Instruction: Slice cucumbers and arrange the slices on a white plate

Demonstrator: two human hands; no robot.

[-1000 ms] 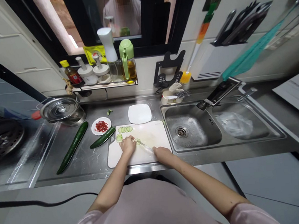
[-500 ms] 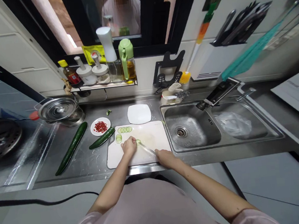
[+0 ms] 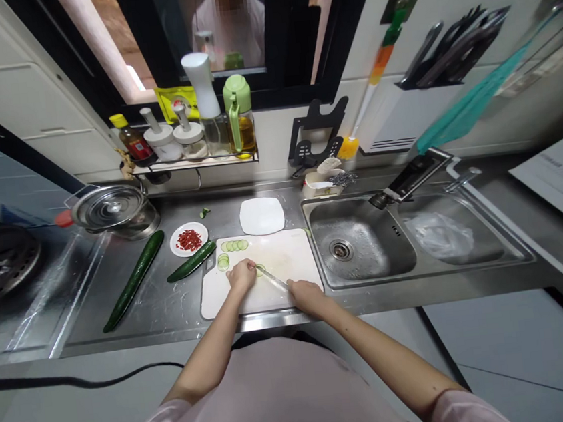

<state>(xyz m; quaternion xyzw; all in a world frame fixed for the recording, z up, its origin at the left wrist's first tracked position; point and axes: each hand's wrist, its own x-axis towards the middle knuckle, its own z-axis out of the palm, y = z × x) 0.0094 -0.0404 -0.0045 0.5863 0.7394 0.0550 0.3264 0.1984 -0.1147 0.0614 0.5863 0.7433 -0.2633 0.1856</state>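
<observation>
My right hand is closed around the handle of a kitchen knife, whose blade points left across the white cutting board. The knife's tip reaches the fingers of my left hand, which are bent together on the board; what lies inside them is hidden. Partly under the blade is a pale green cucumber slice. Beyond my left hand lie a row of cucumber slices and a small overlapping stack of slices. A cut length of cucumber rests against the board's left edge.
A whole cucumber lies farther left, near a lidded steel pot. Behind the board stand a plate of chopped red pieces and a white square plate. The double sink adjoins on the right.
My right hand and the knife have shifted slightly left and away from me, bringing the tip closer to my left fingers. My left hand has hardly moved.
</observation>
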